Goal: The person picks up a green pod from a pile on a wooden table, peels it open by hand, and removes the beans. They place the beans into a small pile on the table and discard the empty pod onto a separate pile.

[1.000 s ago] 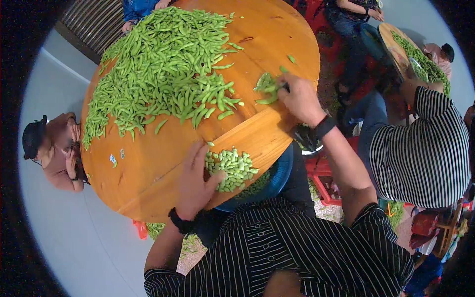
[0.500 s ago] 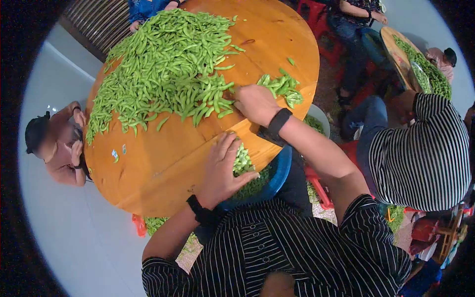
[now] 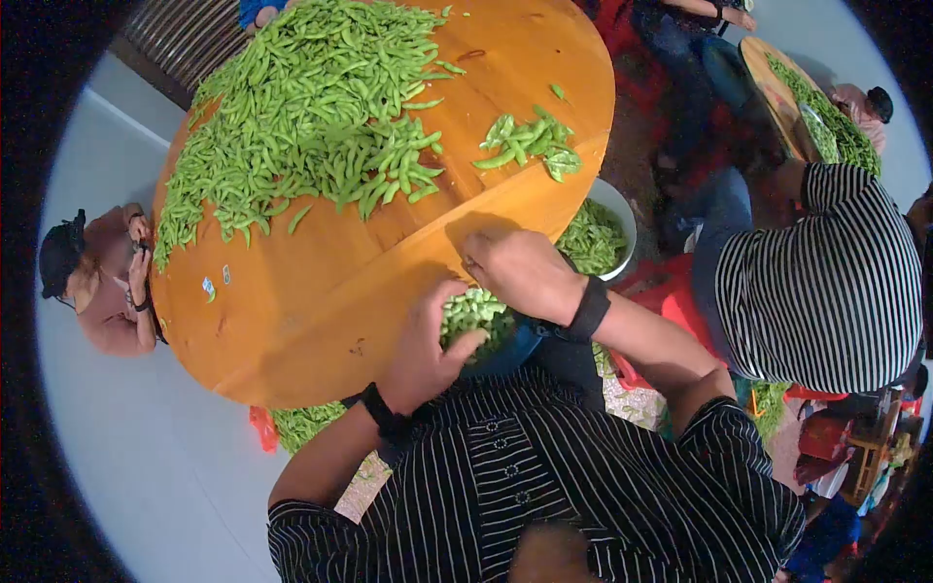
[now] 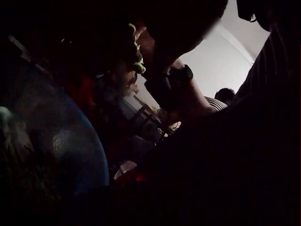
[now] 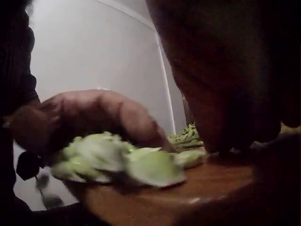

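Judging by how things lie, the work sits somewhere in its middle: a clump of pale shelled beans (image 3: 471,311) sits right at the near rim of the round wooden table (image 3: 321,291), partly hanging over it, with the blue basin (image 3: 501,355) showing just beneath that edge. The left hand (image 3: 420,342) is cupped loosely against the near side of the beans, fingers curved and thumb spread, pressing on them rather than clasping any. The right hand (image 3: 520,272) lies palm down over the far side of the same clump with its fingers bent over the rim; whether they pinch anything I cannot tell, since the back of the hand hides them. The right wrist camera shows the beans bunched on the wood between the two hands, blurred. What seems done is this one gathered batch, plus a white bowl (image 3: 627,219) below the table's right side that already holds green pods. What is left looks far larger: the big heap of pods (image 3: 301,126) covers much of the far half of the table, and a small cluster of pods (image 3: 525,141) lies apart near the right edge
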The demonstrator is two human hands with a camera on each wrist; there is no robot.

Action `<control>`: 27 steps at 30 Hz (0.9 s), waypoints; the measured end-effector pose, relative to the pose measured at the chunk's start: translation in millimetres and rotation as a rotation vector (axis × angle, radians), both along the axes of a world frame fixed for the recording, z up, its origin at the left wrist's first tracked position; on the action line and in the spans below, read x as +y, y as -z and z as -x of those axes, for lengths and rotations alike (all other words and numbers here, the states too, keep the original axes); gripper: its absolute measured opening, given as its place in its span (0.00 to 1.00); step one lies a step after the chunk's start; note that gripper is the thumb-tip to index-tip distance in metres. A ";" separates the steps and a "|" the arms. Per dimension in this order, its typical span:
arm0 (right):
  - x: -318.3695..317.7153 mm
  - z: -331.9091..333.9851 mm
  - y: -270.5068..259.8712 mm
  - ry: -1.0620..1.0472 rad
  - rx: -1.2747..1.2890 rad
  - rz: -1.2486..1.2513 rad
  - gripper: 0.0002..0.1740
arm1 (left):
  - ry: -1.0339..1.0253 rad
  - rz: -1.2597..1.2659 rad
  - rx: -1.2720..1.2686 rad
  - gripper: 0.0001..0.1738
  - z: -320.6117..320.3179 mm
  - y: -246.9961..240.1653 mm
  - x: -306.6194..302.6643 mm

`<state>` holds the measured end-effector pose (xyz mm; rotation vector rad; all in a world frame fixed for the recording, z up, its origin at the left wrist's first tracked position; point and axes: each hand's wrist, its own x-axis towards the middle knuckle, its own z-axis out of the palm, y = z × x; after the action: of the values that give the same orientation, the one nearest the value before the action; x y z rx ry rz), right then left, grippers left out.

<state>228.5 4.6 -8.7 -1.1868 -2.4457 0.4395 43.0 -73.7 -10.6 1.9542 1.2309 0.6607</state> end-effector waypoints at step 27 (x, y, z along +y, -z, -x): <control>-9.5 -92.8 149.1 0.636 0.023 0.236 0.26 | -0.040 0.310 -0.727 0.20 11.4 12.7 -14.2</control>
<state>321.3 -4.9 -157.8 -1.9409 -1.8801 0.5423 31.6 -87.9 -23.3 1.2578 0.8451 1.0148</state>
